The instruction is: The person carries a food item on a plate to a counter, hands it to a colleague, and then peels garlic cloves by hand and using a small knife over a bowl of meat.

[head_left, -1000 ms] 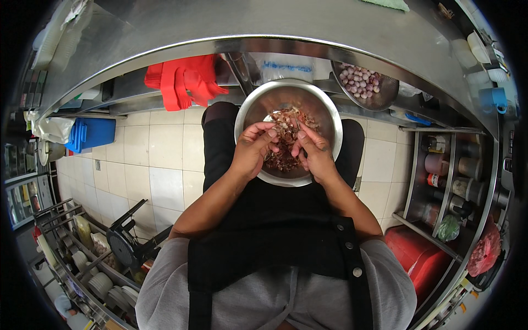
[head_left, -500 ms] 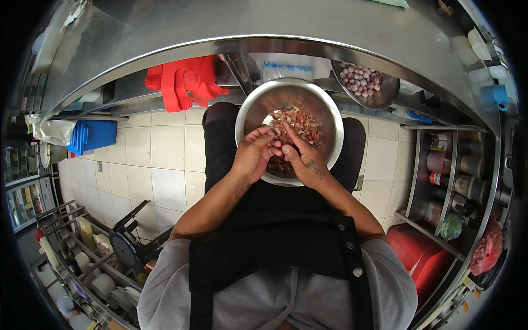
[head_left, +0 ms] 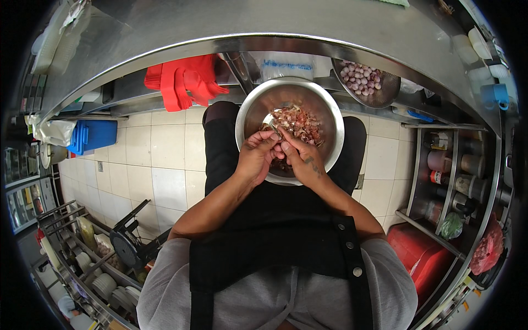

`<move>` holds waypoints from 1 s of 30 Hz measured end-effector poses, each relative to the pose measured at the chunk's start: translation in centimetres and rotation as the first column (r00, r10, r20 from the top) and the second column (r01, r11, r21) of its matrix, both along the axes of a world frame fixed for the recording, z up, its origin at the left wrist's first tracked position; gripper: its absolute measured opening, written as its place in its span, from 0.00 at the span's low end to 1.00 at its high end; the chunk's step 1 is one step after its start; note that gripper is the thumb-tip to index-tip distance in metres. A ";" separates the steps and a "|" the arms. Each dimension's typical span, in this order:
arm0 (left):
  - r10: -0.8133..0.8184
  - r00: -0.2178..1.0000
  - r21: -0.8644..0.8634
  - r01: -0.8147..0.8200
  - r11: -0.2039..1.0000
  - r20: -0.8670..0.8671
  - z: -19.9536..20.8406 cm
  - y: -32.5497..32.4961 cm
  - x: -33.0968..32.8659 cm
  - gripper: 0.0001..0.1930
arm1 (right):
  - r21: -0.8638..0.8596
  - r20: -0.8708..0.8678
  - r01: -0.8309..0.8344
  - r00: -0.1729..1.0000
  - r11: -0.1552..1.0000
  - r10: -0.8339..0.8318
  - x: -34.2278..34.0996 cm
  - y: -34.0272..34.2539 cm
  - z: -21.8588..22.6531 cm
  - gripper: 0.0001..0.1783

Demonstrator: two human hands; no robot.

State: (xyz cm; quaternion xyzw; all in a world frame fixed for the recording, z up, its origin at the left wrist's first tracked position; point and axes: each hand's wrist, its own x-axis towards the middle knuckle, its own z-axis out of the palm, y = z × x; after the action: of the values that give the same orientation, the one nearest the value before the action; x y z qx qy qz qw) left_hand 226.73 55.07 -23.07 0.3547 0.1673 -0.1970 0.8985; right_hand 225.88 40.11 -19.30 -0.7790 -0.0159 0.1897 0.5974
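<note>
A wide steel bowl [head_left: 337, 124] rests between my knees, with a heap of reddish-brown, papery onion or shallot skins [head_left: 300, 121] inside. Over its near half, my left hand [head_left: 256, 156] and my right hand [head_left: 302, 161] meet fingertip to fingertip. The left thumb and fingers pinch together, and the right thumb and forefinger close against them. Whatever small thing lies between the fingertips is too hidden to name. Beyond the bowl, to the right, small purplish-white shallots [head_left: 360, 78] fill part of a round metal bowl [head_left: 389, 91].
A steel counter [head_left: 247, 22] spans the far side above a lower shelf. Red plastic bags [head_left: 179, 82] and a clear plastic package [head_left: 286, 66] sit beneath it. A blue bin [head_left: 99, 136] is at left, a red container [head_left: 421, 258] and jar shelves at right, a dish rack [head_left: 88, 269] lower left.
My right forefinger, stretched out before, has bent in toward the left fingertips. Both hands have drawn closer together over the bowl.
</note>
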 end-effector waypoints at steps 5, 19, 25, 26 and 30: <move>0.034 0.999 0.020 -0.035 0.999 0.030 -0.4 -0.2 0.2 0.04 | 0.149 -0.135 0.073 0.989 0.986 -0.053 0.6 0.2 -0.4 0.21; 0.059 0.998 0.116 -0.060 0.991 0.019 0.9 0.4 1.2 0.06 | 0.233 -0.198 0.137 0.976 0.963 -0.091 1.3 -0.9 -0.7 0.24; 0.067 0.995 0.126 -0.076 0.989 0.072 0.6 0.1 0.8 0.06 | 0.178 -0.068 0.014 0.998 0.984 -0.002 0.9 -0.2 -0.5 0.23; 0.068 0.995 0.126 -0.076 0.989 0.073 0.6 0.0 0.8 0.06 | 0.152 -0.075 -0.001 0.997 0.988 0.013 0.9 -0.3 -0.6 0.23; 0.070 0.990 0.193 -0.093 0.977 0.121 0.3 -0.2 0.7 0.06 | 0.121 -0.059 0.007 0.998 0.993 0.000 0.8 -0.3 -0.7 0.22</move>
State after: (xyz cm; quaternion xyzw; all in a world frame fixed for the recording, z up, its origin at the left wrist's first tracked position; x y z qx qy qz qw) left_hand 227.42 54.90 -22.81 0.4456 0.1492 -0.1218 0.8743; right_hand 226.71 39.82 -19.99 -0.7353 -0.0087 0.2102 0.6442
